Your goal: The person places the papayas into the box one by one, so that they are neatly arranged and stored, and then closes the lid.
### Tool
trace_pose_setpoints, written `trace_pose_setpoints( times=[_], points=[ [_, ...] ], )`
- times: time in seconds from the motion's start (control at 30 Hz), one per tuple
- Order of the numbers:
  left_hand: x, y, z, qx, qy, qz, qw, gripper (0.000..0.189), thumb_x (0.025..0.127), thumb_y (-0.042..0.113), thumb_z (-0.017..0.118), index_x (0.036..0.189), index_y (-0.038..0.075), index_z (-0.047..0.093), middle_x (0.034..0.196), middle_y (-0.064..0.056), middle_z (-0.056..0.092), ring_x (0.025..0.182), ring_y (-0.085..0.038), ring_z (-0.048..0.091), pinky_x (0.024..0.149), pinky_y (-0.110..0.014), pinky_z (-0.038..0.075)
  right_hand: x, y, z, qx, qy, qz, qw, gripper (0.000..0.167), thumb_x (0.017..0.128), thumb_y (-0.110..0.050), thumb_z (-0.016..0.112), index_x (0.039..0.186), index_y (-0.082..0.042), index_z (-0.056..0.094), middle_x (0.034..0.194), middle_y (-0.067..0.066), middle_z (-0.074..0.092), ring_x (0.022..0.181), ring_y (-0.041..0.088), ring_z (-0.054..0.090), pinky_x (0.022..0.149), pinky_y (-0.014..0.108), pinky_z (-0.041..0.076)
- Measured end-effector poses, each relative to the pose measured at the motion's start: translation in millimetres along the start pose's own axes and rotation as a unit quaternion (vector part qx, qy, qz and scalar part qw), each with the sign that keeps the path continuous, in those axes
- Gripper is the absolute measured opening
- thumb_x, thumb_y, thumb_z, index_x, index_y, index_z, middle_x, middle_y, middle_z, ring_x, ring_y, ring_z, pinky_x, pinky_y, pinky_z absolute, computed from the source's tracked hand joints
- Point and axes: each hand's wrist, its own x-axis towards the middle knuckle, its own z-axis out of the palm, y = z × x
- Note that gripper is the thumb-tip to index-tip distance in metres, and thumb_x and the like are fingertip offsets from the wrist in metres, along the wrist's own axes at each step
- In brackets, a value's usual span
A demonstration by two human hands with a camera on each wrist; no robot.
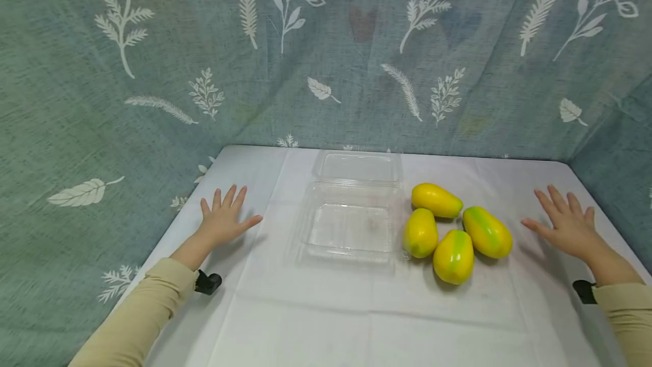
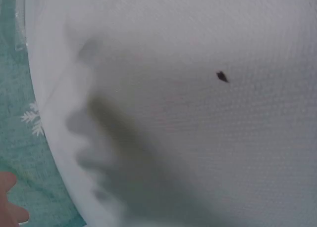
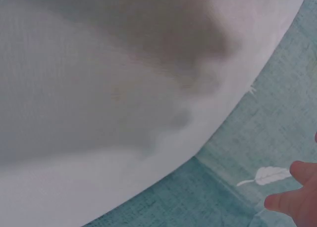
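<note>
In the head view my left hand (image 1: pixel 222 222) is spread over the left side of the white table, fingers straight, holding nothing. My right hand (image 1: pixel 571 227) is spread the same way near the right edge. Between them sits a clear plastic clamshell box (image 1: pixel 351 225) with its lid (image 1: pixel 359 167) folded back behind it. Several yellow mangoes with green streaks, including a front one (image 1: pixel 453 257), a right one (image 1: pixel 487 232), a left one (image 1: pixel 420 233) and a back one (image 1: pixel 436 200), lie right of the box. In the wrist views only fingertips (image 2: pixel 11 213) (image 3: pixel 285 201) show at the corners.
A white cloth covers the table (image 1: pixel 316 321). Behind and beside it hangs a blue-green curtain (image 1: pixel 356 106) with white leaf prints. A small dark speck (image 2: pixel 222 76) shows on the cloth in the left wrist view. Hand shadows fall on the cloth.
</note>
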Motion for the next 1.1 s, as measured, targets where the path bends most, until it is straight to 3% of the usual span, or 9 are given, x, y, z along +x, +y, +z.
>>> trace_pose_setpoints(
  times=[0.33, 0.63, 0.83, 1.1],
  points=[
    [0.0, 10.7, -13.9, -0.022, 0.016, 0.028, 0.9992, 0.092, 0.085, 0.067, 0.04, 0.148, 0.01, 0.006, 0.151, -0.022, 0.005, 0.133, -0.052, -0.005, 0.096, -0.072, -0.008, 2.4, 0.0, -5.6, 0.013, 0.011, -0.013, 0.9998, 0.083, 0.092, -0.047, 0.046, 0.146, -0.001, 0.003, 0.147, 0.03, -0.007, 0.128, 0.058, -0.009, 0.092, 0.075, -0.009],
    [-3.1, 37.8, -3.7, -0.086, 0.032, 0.084, 0.9922, 0.086, 0.087, 0.056, 0.049, 0.148, 0.008, 0.012, 0.151, -0.02, 0.013, 0.135, -0.049, 0.005, 0.1, -0.07, 0.0, 10.8, -21.8, -6.3, 0.146, -0.039, -0.003, 0.9885, 0.078, 0.096, -0.04, 0.041, 0.143, 0.007, 0.0, 0.143, 0.038, -0.008, 0.128, 0.058, -0.004, 0.094, 0.074, 0.002],
    [-1.8, 56.9, 1.0, -0.105, 0.039, 0.118, 0.9866, 0.085, 0.086, 0.054, 0.052, 0.147, 0.008, 0.015, 0.151, -0.018, 0.017, 0.135, -0.046, 0.009, 0.101, -0.069, 0.003, 15.2, -39.6, -4.5, 0.18, -0.068, -0.007, 0.9813, 0.079, 0.096, -0.039, 0.042, 0.143, 0.005, -0.002, 0.144, 0.036, -0.008, 0.131, 0.053, -0.006, 0.095, 0.073, 0.004],
    [-1.4, 72.5, 5.9, -0.146, 0.025, 0.175, 0.9733, 0.085, 0.086, 0.051, 0.055, 0.148, 0.01, 0.013, 0.152, -0.015, 0.016, 0.137, -0.042, 0.011, 0.103, -0.067, 0.006, 19.1, -57.9, 4.6, 0.183, -0.096, -0.006, 0.9785, 0.081, 0.095, -0.042, 0.043, 0.144, 0.005, -0.003, 0.144, 0.037, -0.005, 0.131, 0.054, -0.003, 0.095, 0.073, 0.008]
  ],
)
